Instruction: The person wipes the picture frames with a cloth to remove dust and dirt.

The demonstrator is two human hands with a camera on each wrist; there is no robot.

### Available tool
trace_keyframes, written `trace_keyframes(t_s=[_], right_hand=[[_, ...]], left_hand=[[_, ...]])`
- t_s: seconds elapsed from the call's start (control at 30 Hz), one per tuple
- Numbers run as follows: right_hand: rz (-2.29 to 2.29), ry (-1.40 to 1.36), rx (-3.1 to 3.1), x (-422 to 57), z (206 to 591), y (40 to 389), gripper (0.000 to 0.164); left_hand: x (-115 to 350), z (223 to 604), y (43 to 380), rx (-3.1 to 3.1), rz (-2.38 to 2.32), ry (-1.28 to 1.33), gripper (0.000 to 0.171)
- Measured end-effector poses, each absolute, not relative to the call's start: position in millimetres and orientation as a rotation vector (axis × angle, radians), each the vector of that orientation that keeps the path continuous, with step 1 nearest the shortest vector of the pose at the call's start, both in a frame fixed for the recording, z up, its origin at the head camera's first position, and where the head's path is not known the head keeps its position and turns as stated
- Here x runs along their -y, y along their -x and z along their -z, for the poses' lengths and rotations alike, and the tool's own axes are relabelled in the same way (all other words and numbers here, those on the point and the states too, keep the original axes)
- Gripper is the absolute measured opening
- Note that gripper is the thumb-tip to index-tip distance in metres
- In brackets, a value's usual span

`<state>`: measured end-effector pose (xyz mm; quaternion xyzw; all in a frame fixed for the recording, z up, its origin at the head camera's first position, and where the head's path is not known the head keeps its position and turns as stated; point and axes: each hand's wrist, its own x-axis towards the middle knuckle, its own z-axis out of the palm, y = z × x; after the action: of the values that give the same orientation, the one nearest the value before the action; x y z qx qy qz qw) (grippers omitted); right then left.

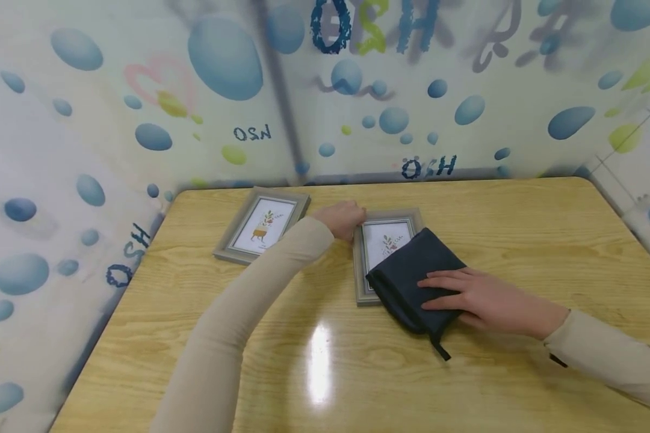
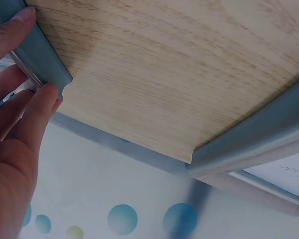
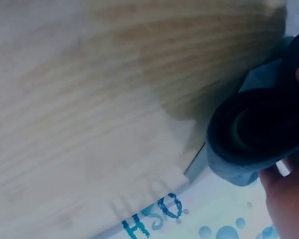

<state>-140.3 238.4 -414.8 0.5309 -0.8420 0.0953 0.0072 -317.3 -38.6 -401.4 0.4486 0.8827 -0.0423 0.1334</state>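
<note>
Two grey picture frames lie on a wooden table. My left hand point(image 1: 342, 219) is at the upper left corner of the right-hand picture frame point(image 1: 359, 264); in the left wrist view, thumb and fingers point(image 2: 20, 30) pinch its edge point(image 2: 47, 57). A folded dark cloth point(image 1: 417, 270) with a small loop at one corner covers the lower right of that frame. My right hand point(image 1: 479, 297) holds the cloth, its fingers spread over the top. In the right wrist view the cloth's rounded fold point(image 3: 229, 167) shows, and the hand is partly cut off.
The other picture frame point(image 1: 235, 246), with a plant drawing, lies at the left, partly behind my left sleeve point(image 1: 249, 313). A wall point(image 1: 303, 108) with blue drops and lettering stands along the back edge of the table point(image 1: 520, 240).
</note>
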Motion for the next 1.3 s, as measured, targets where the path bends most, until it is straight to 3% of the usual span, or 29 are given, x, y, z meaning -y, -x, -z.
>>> trace_keyframes(t_s=[0.17,0.4,0.7,0.83,0.93,1.3], right_hand=[[-0.299,-1.667,2.631,-236.9,417.3,140.8,0.059],[-0.337,-1.677,2.632,-232.8,421.2,142.6,0.058],[-0.554,-1.624,2.631,-231.1,422.3,146.8,0.056],[-0.634,-1.614,2.643,-225.5,418.0,151.2,0.055],[-0.604,-1.656,2.64,-217.0,416.3,153.9,0.053],[-0.467,-1.782,2.584,-184.8,416.2,152.8,0.047]], left_hand=[[40.5,404.5,313.4,-2.584,0.133,-1.321,0.018],[46.0,401.7,285.4,-2.716,0.443,-1.318,0.025],[66.0,391.0,207.0,-2.833,0.513,-1.414,0.011],[73.2,396.0,189.8,-2.789,0.466,-1.474,0.021],[78.2,397.9,200.8,-2.803,0.393,-1.429,0.026],[65.1,396.5,297.0,-2.65,-0.099,-1.066,0.046]])
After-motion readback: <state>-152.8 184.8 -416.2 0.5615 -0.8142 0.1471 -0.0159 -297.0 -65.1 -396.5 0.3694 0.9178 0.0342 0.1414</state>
